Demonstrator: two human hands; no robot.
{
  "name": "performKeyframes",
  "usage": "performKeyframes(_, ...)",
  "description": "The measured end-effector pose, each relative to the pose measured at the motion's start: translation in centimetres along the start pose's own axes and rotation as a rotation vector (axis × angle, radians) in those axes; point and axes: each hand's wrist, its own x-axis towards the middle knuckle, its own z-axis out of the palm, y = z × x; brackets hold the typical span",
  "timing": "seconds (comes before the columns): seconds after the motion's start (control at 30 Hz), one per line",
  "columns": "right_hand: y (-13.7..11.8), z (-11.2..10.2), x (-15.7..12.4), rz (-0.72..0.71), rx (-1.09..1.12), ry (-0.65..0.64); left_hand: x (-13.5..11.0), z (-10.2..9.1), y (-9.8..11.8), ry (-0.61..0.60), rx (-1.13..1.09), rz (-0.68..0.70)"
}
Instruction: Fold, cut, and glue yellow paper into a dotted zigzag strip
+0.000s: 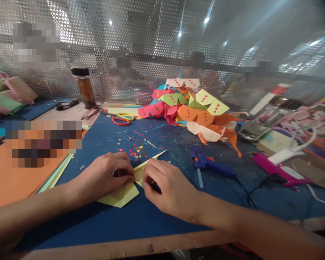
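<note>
A folded piece of yellow paper point(121, 196) lies on the blue tabletop, with a narrow pointed strip of it reaching away to the right. My left hand point(108, 177) pinches the paper near its middle, thumb and fingers together. Close beside it, my right hand point(169, 186) has its fingers closed on the same paper, just right of the centre. Both hands cover part of the folds. Small coloured paper scraps point(136, 148) are scattered just beyond the hands.
A blue glue gun point(209, 165) lies to the right, near a magenta power strip point(281, 169). Folded paper masks point(196, 113) are heaped at the back. Scissors point(121, 118), a bottle of brown liquid point(83, 88) and orange paper sheets point(5, 184) are on the left; a clear jar point(268, 119) leans right.
</note>
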Motion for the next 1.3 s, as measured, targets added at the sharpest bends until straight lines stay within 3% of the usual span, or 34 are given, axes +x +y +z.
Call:
performKeyframes(0.27, -0.01, -0.10, 0.19, 0.026, 0.014, 0.004, 0.12, 0.66, -0.73, 0.041, 0.002, 0.040)
performKeyframes(1.3, 0.15, 0.28, 0.24, 0.018, -0.091, -0.001, -0.05, 0.64, -0.27, 0.057, -0.044, -0.024)
